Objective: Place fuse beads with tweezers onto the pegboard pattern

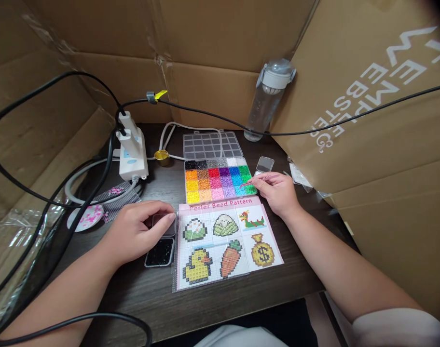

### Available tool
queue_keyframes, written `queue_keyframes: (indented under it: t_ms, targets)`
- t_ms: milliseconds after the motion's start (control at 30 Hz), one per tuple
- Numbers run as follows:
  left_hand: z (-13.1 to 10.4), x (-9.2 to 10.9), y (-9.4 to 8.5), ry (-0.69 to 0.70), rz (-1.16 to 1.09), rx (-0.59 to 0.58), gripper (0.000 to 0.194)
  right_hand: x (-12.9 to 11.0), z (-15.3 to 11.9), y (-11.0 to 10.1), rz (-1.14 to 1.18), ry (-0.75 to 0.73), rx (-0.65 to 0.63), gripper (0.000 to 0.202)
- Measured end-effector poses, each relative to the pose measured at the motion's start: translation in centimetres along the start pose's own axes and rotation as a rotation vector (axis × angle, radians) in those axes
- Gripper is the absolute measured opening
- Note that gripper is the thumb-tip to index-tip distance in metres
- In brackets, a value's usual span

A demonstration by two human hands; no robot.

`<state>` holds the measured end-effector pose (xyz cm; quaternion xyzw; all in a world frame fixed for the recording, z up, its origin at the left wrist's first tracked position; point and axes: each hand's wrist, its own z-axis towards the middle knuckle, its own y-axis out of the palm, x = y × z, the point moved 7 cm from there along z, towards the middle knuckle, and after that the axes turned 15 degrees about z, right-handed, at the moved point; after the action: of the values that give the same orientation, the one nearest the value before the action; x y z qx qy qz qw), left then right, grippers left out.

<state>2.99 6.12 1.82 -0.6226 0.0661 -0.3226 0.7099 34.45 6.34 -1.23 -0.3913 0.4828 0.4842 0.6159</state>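
Observation:
My right hand [278, 193] is closed on pink tweezers [261, 179]. Their tips reach over the blue beads in the bead box [186, 185], whose compartments hold beads sorted by colour. My left hand [138, 229] lies loosely curved, thumb and fingers apart, over the lid of a small clear case [159, 265] with black beads. Its fingertips come close to the left edge of the pattern sheet [274, 248]; whether they touch it I cannot tell. A clear pegboard [175, 279] overlaps the sheet's left part, which shows a duck, a carrot and other pixel pictures.
Behind the box stand a water bottle [265, 103] and a gold-coloured round tin [162, 156]. A white power strip [133, 161] and black cables [111, 144] are on the left, near a round white dish [86, 218] with pink beads. Cardboard walls [213, 91] enclose the table.

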Motion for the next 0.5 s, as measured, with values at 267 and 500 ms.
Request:
queue_keyframes:
  t_ms: [267,500]
  targets:
    - [0.18,-0.07,0.17,0.018,0.012,-0.022,0.027,-0.51,0.04,0.27,-0.015,-0.028,-0.027,0.014]
    - [0.25,-0.08,0.12,0.000,0.025,-0.031,0.030,-0.20,0.04,-0.01,-0.006,-0.025,-0.003,0.012]
